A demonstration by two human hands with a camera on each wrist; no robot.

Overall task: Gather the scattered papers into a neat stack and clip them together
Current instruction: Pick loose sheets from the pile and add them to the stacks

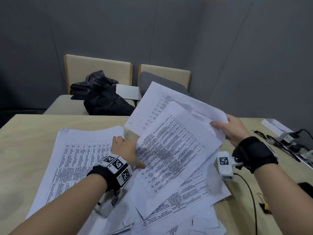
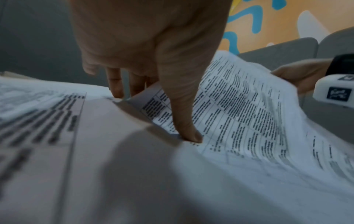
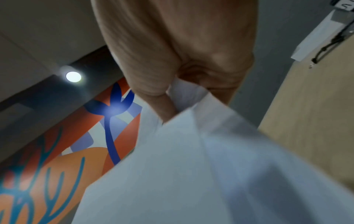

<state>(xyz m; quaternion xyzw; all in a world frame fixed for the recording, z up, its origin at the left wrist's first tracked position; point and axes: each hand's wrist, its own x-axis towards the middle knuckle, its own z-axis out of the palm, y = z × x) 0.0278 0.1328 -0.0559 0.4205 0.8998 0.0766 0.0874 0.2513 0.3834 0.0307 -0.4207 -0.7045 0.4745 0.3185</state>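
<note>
- At the near edge of the bench (image 1: pixel 25 133), loose papers (image 1: pixel 177 216) lie crisscrossed and overlapping; a sweep of either forearm could push some off the front, I judge.
- Just beyond, the left hand (image 1: pixel 126 152) rests fingers-down where a flat printed sheet (image 1: pixel 79 160) meets the raised ones; the left wrist view shows its thumb (image 2: pixel 188 130) pressing on the lifted pages while other fingers touch paper behind. The grip looks light, so the lower corners may slip free.
- To the right, the right hand (image 1: pixel 233 131) pinches the far corner of a few lifted sheets (image 1: pixel 177 133), thumb on top. They are fanned out, not squared; held by one corner they sag, and could crease or slide apart if swung.
- No clip can be made out anywhere; small dark items (image 1: pixel 264 206) at the right edge are too small to identify.
- Farther right, a white box (image 1: pixel 277 127) sits by cables (image 1: pixel 303 133); I cannot tell whether it holds anything.
- Past the bench, a dark bag (image 1: pixel 105 100) slumps on a seat, its contents hidden.
</note>
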